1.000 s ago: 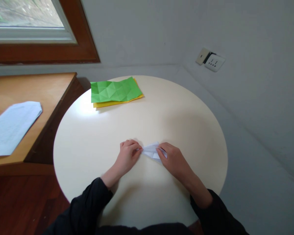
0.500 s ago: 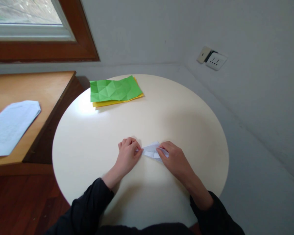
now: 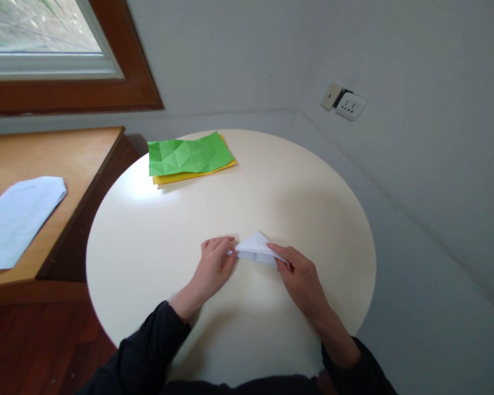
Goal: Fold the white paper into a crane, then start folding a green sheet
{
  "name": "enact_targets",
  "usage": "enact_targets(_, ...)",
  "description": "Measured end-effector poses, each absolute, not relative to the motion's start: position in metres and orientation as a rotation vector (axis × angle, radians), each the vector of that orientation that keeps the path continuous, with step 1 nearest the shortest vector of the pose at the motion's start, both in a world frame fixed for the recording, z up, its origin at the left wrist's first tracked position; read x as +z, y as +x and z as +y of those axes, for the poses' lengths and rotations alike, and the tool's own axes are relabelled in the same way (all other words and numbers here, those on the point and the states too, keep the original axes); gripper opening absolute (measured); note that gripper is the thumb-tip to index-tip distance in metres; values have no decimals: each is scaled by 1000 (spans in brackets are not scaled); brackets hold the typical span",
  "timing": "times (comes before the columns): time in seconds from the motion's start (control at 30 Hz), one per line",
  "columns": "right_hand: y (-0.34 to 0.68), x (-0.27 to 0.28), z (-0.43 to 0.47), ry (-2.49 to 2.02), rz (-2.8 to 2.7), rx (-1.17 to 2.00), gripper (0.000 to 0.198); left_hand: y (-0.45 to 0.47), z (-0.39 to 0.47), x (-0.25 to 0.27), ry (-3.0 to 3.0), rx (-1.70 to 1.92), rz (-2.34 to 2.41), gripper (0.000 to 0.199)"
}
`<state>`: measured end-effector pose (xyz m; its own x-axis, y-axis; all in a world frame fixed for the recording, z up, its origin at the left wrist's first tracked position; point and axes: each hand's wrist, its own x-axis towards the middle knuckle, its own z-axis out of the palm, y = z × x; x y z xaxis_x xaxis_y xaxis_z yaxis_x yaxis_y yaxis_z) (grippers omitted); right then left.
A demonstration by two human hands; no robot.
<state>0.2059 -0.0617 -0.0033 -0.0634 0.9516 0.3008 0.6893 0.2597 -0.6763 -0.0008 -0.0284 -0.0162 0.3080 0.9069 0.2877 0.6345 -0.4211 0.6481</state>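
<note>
A small folded white paper [image 3: 255, 244] is held over the near middle of the round table. It has a triangular peak pointing away from me and a flat strip along its near edge. My left hand [image 3: 217, 262] pinches the paper's left corner between thumb and fingers. At the right corner my right hand [image 3: 300, 274] grips it, thumb below and fingers on top. The paper's two end corners are partly hidden by my fingers.
Creased green paper [image 3: 189, 155] lies over yellow paper [image 3: 177, 178] at the far left of the round white table [image 3: 247, 192]. A wooden desk [image 3: 86, 148] on the left bears white sheets [image 3: 24, 219]. A wall socket [image 3: 351, 106] is at the right.
The white paper has tilted, so its triangular peak now shows more fully. My right hand has shifted slightly right and down along its edge. The view has moved a little.
</note>
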Motion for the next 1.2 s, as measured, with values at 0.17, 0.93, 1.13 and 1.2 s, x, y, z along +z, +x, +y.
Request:
enact_targets(0.17,202,-6,-59,-1359,-1720,552,36,-1,-31,-13,2066,970,1388,8)
enact_targets(0.93,195,-19,-58,-1217,-1523,730,14,4,-34,-6,1629,1047,1381,17)
enact_targets(1.13,191,-13,-57,-1278,-1441,814,13,5,-34,-2,1614,1042,1443,23)
enact_targets(1.2,189,-12,-56,-1293,-1385,854,14,5,-34,-2,1624,1038,1439,25)
